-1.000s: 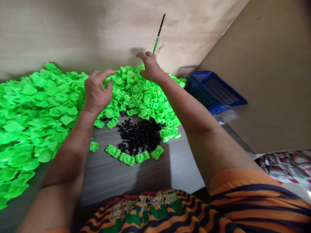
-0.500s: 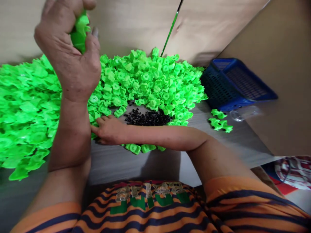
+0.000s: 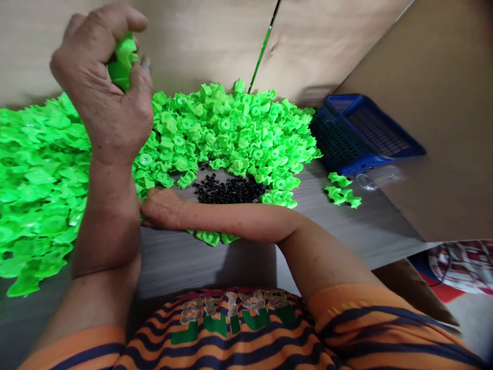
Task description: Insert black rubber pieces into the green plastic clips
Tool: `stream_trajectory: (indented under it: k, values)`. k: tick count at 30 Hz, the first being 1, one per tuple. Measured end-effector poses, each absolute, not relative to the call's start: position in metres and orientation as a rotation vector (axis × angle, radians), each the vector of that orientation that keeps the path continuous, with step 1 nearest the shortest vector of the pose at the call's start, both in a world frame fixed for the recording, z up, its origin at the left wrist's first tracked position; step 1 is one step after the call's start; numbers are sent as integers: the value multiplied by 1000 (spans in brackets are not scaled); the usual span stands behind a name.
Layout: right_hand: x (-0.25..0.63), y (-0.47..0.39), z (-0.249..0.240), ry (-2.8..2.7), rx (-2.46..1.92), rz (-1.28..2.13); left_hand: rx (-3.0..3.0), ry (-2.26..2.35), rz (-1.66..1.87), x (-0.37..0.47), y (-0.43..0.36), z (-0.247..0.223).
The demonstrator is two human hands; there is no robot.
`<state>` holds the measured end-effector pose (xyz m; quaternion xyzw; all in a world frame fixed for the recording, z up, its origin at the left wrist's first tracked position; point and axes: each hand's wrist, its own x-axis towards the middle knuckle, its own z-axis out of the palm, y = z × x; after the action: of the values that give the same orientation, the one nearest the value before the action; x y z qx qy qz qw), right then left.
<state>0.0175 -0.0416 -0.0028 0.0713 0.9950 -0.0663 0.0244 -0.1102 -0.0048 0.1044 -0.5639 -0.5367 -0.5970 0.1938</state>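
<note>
My left hand [image 3: 106, 77] is raised at the upper left, its fingers curled around a bright green plastic part [image 3: 122, 64]. Below it, my right hand [image 3: 164, 208] reaches across to the left, low over the tabletop and close beside my left forearm. Its fingers are bent and pressed in among green pieces; what they hold, if anything, is hidden. A large pile of green plastic parts [image 3: 227, 123] spreads behind and to the left of my hands. Small black pieces [image 3: 231, 190] lie heaped just beyond my right forearm.
A blue plastic basket [image 3: 346, 133] leans tilted at the right, by a brown panel [image 3: 447, 128]. Several green parts with dark spots [image 3: 342, 195] lie before it, near a clear plastic item [image 3: 365, 181]. A few green pieces [image 3: 208, 237] sit on the grey table [image 3: 177, 257] near me.
My right hand has shifted slightly left and its fingers, spread a little earlier, are now bent in. My left hand still grips the green part. The whole view has shifted slightly.
</note>
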Motion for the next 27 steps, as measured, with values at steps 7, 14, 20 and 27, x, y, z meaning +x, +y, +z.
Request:
stream_trajectory:
  k: [7, 14, 20, 27]
  values:
    - [33, -32, 3, 3051, 312, -307, -1804, -1312, -1256, -119, -8, 107]
    - [60, -10, 26, 2960, 455, -283, -1746, -1340, -1327, -105, -12, 107]
    - [82, 26, 37, 3051, 664, -101, -1725, -1475, -1381, -98, -7, 104]
    - [93, 129, 73, 3178, 1140, 192, -1673, -1576, -1405, -95, -7, 108]
